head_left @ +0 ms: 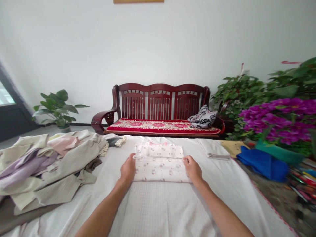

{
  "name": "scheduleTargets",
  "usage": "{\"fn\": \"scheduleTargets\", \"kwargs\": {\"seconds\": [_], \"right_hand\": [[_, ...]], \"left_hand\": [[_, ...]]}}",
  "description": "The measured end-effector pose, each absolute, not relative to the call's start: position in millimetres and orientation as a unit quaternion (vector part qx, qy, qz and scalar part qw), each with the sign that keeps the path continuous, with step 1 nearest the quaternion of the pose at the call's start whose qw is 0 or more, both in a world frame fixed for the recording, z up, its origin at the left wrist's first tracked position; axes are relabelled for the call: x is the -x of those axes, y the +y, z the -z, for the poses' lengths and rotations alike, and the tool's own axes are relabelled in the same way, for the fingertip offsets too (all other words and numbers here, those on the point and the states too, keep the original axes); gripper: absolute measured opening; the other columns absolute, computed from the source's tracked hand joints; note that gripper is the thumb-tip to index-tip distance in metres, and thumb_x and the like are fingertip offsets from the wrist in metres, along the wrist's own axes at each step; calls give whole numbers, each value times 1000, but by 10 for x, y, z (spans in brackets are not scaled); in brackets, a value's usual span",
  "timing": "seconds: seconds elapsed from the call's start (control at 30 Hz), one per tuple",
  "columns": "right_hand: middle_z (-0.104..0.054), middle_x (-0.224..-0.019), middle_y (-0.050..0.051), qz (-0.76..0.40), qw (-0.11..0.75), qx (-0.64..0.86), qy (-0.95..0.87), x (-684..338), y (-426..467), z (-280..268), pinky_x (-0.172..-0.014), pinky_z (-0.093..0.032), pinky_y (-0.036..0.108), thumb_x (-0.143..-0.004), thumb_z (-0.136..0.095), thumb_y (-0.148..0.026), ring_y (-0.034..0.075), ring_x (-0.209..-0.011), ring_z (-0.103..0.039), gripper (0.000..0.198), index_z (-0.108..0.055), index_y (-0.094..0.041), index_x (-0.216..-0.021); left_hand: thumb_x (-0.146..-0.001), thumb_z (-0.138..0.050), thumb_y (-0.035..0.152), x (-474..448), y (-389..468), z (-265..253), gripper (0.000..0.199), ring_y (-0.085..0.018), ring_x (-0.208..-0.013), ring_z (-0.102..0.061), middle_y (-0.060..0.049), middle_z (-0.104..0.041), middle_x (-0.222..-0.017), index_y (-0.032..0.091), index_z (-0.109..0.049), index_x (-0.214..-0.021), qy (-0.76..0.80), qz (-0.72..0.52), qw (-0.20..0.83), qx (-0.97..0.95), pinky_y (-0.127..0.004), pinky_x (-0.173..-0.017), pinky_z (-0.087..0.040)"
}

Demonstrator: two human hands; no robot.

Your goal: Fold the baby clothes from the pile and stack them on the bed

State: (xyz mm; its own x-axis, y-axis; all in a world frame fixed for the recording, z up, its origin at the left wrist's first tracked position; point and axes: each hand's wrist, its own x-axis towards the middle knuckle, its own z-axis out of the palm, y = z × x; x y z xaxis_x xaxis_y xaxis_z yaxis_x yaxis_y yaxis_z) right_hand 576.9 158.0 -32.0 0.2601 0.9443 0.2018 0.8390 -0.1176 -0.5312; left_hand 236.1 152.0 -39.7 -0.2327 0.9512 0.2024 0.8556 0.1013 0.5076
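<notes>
A white garment with a small printed pattern and a bit of pink trim at its far edge (160, 169) lies partly folded on the white cloth in front of me. My left hand (128, 168) pinches its left side at the crease between the far and near parts. At the same crease on the right, my right hand (193, 168) has its fingers closed on the fabric. Both hands rest low, close to the cloth. The fingertips of each are partly hidden by the hand and the fabric.
A loose heap of clothes (59, 164) covers the left side of the white cloth (158, 210). A folded pale cloth (214, 150) lies at the far right. Beyond the right edge are blue fabric (263, 164) and purple flowers (281, 120). A wooden bench (159, 89) stands behind.
</notes>
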Motion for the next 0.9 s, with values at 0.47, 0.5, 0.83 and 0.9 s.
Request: {"fn": "scheduleTargets", "kwargs": {"seconds": [0.47, 0.5, 0.83, 0.9], "right_hand": [[-71, -112, 5, -10, 240, 729, -641, -5797, 1596, 373, -76, -41, 29, -94, -45, -30, 20, -97, -64, 27, -65, -24, -112], [-70, -114, 7, 18, 241, 716, -654, -5774, 1565, 339, -80, -41, 30, -95, -44, -27, 21, -101, -62, 28, -65, -23, -112], [-38, -157, 9, -31, 128, 540, -831, -4936, 1158, 369, -120, -19, 42, -101, -29, -40, 24, -147, -27, 57, -38, -16, -151], [-29, -161, 9, -38, 92, 562, -821, -5009, 1186, 452, -121, -16, 44, -100, -27, -46, 24, -149, -22, 61, -33, -16, -154]], "left_hand": [[-99, -38, 32, -2333, 1559, 361, 35, -25, -97, -65, -9, -66, -116, 23, -58, -126, 747, -194, 20, -635, -37, -80, -46], [-98, -41, 33, -2355, 1544, 333, 35, -26, -99, -64, -10, -65, -118, 22, -58, -127, 743, -191, -7, -642, -39, -84, -46], [-102, -34, 37, -2948, 1334, 507, 45, -25, -137, -44, -10, -54, -145, 20, -52, -139, 500, -197, -5, -843, -43, -113, -36], [-101, -36, 43, -2916, 1311, 602, 51, -30, -143, -36, -11, -43, -153, 23, -44, -147, 510, -163, -26, -844, -49, -115, -31]]}}
